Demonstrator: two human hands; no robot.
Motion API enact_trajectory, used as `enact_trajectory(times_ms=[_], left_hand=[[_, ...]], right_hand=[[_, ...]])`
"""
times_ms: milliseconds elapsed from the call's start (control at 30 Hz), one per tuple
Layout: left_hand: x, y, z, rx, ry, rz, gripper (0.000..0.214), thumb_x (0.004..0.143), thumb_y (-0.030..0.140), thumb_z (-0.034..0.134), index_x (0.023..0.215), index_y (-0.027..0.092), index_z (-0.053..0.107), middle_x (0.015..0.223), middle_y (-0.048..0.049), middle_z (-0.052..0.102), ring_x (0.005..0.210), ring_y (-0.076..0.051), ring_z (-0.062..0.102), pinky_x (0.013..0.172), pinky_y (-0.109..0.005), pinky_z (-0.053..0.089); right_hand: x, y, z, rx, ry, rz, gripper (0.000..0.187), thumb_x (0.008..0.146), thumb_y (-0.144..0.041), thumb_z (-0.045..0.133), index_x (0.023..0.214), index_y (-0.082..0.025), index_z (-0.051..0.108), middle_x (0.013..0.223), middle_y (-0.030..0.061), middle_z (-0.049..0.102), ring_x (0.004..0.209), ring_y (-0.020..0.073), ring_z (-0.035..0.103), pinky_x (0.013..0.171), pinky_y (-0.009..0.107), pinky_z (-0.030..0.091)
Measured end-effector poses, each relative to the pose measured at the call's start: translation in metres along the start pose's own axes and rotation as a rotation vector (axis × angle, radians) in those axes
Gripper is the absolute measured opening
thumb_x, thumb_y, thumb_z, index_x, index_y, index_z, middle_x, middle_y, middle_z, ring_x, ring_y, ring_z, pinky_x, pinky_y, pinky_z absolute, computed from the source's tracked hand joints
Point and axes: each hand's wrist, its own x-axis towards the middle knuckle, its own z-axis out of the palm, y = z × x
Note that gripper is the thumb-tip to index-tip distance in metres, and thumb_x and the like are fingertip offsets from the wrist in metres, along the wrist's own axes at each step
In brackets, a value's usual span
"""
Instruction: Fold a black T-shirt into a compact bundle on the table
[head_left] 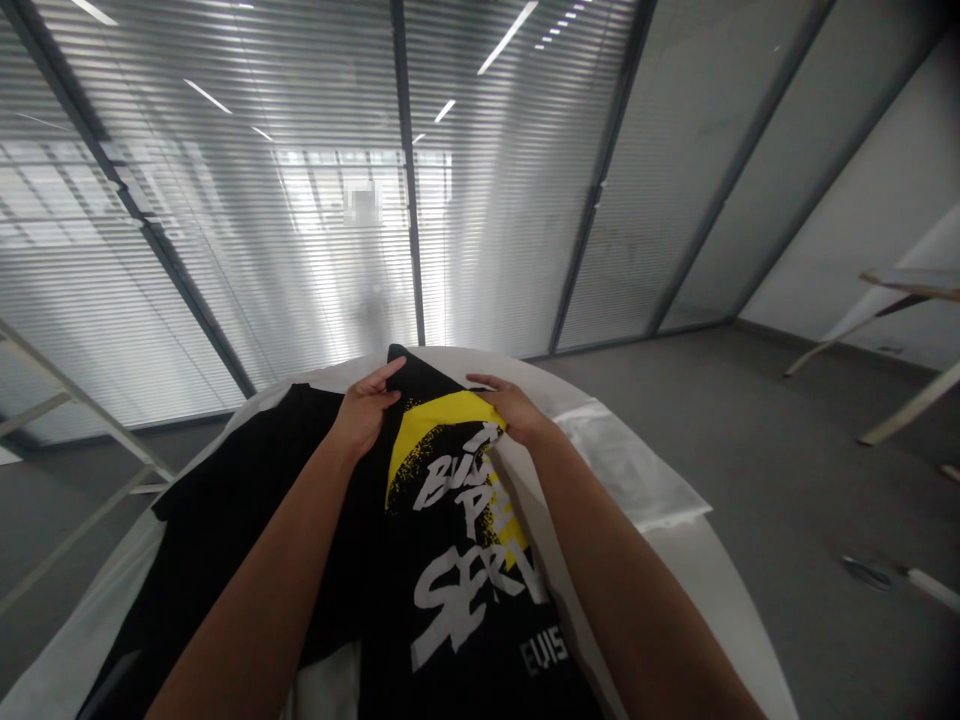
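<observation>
A black T-shirt with a yellow patch and white brush lettering lies across the round table in front of me, its right side folded inward. At its upper left edge my left hand pinches the cloth, with index finger and thumb pointing right. My right hand grips the upper right edge beside the yellow print, its index finger stretched out over the fabric. More black cloth spreads to the left of my left forearm; I cannot tell whether it belongs to the same shirt. My forearms hide part of the lettering.
A white cloth covers the round table. A clear plastic bag rests on its right side. Pale metal legs stand at left, a chair at right. Blurred scissors-like handles appear low right. Glass panels with blinds stand behind.
</observation>
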Motion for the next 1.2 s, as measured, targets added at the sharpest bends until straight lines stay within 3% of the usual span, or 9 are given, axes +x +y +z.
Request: enact_trajectory(times_ms=[100,200,467,567,800,900,1000,1133,1200], left_hand=[[0.002,0.002,-0.005,0.044,0.015,0.015,0.066,0.065,0.012,0.072,0.130,0.019,0.062,0.112,-0.0067,0.072,0.101,-0.021,0.066,0.094,-0.035,0.050],[0.004,0.006,-0.009,0.103,0.054,0.070,0.065,0.067,0.013,0.071,0.130,0.021,0.062,0.110,-0.0051,0.072,0.100,-0.021,0.066,0.091,-0.034,0.051],[0.007,-0.008,-0.014,0.076,0.134,0.045,0.087,0.062,0.002,0.064,0.144,0.022,0.045,0.122,-0.0069,0.068,0.106,-0.023,0.065,0.091,-0.036,0.052],[0.008,-0.017,-0.018,-0.001,0.179,-0.025,0.102,0.060,-0.004,0.061,0.152,0.022,0.028,0.113,-0.0073,0.071,0.095,-0.022,0.069,0.085,-0.035,0.055],[0.007,-0.015,-0.018,-0.079,0.204,-0.103,0.103,0.059,-0.009,0.058,0.152,0.018,0.026,0.104,-0.0078,0.074,0.088,-0.020,0.070,0.082,-0.033,0.055],[0.003,0.001,-0.020,-0.143,0.113,-0.057,0.107,0.060,-0.008,0.058,0.154,0.023,0.018,0.105,-0.0062,0.073,0.092,-0.018,0.069,0.087,-0.034,0.052],[-0.005,0.020,-0.032,-0.160,-0.073,-0.019,0.097,0.061,-0.005,0.060,0.150,0.024,0.033,0.101,-0.0041,0.073,0.090,-0.018,0.068,0.090,-0.035,0.051],[-0.016,0.041,-0.050,-0.095,-0.337,-0.145,0.079,0.066,0.007,0.066,0.142,0.020,0.048,0.087,-0.0050,0.074,0.071,-0.017,0.067,0.088,-0.044,0.051],[-0.019,0.049,-0.052,0.036,-0.383,-0.262,0.073,0.068,0.013,0.068,0.139,0.019,0.050,0.082,-0.0055,0.073,0.067,-0.018,0.067,0.085,-0.045,0.052]], right_hand=[[0.009,-0.005,0.002,0.215,0.207,-0.269,0.055,0.064,-0.022,0.071,0.118,-0.020,0.062,0.098,0.0026,0.072,0.085,0.0184,0.066,0.080,0.033,0.052],[0.012,-0.015,0.005,0.326,0.250,-0.473,0.052,0.061,-0.022,0.072,0.112,-0.023,0.063,0.106,0.0011,0.071,0.099,0.0199,0.063,0.089,0.034,0.049],[0.004,-0.014,0.010,0.421,0.196,-0.217,0.065,0.054,-0.012,0.067,0.117,-0.022,0.057,0.087,-0.0018,0.069,0.082,0.0179,0.063,0.076,0.032,0.050],[0.008,-0.004,0.010,0.398,0.155,-0.168,0.069,0.053,-0.010,0.065,0.120,-0.022,0.055,0.095,-0.0002,0.068,0.085,0.0177,0.063,0.078,0.031,0.051],[0.014,-0.003,0.015,0.330,0.166,-0.147,0.084,0.056,-0.008,0.059,0.136,-0.026,0.044,0.122,0.0026,0.063,0.104,0.0185,0.061,0.086,0.031,0.050],[0.002,-0.018,0.011,0.415,0.021,-0.217,0.080,0.059,-0.010,0.059,0.136,-0.028,0.045,0.120,0.0011,0.065,0.105,0.0198,0.061,0.088,0.034,0.051],[-0.015,-0.029,-0.001,0.403,-0.192,-0.257,0.065,0.061,-0.014,0.055,0.126,-0.026,0.057,0.108,0.0006,0.069,0.099,0.0204,0.064,0.086,0.035,0.051],[-0.031,-0.036,-0.021,0.295,-0.450,-0.174,0.054,0.061,-0.018,0.052,0.113,-0.019,0.065,0.066,-0.0013,0.065,0.071,0.0180,0.064,0.084,0.037,0.051],[-0.034,-0.039,-0.027,0.143,-0.541,-0.076,0.049,0.065,-0.020,0.053,0.112,-0.017,0.066,0.063,-0.0005,0.064,0.070,0.0181,0.065,0.086,0.039,0.051]])
